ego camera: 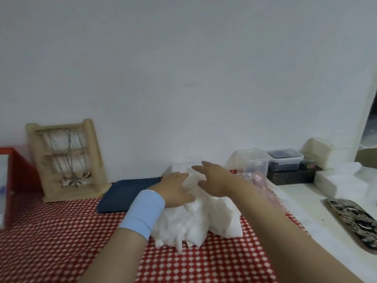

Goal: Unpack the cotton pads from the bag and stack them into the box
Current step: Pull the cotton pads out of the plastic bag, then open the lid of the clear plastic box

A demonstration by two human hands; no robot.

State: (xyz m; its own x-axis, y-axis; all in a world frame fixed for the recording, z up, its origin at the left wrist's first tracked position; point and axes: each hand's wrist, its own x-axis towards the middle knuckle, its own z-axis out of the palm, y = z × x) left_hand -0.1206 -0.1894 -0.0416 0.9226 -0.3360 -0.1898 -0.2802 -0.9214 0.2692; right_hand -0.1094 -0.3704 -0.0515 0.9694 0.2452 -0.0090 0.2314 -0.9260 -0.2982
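Note:
A loose heap of white cotton pads (195, 219) lies on the red dotted tablecloth (61, 237) in the middle. My left hand (176, 189), with a blue wristband, rests flat on the heap's left top, fingers straight. My right hand (214, 178) hovers over the heap's far side with fingers spread, holding nothing. Behind the hands stands a clear plastic box (179, 166), mostly hidden. A crumpled clear bag (259, 180) lies just right of my right hand.
A wooden jewellery stand (67, 158) leans on the wall at left, next to a red box (12, 180). A dark blue pouch (126, 193) lies left of the heap. Clear lidded containers (283, 160) and a patterned phone (355, 219) sit at right.

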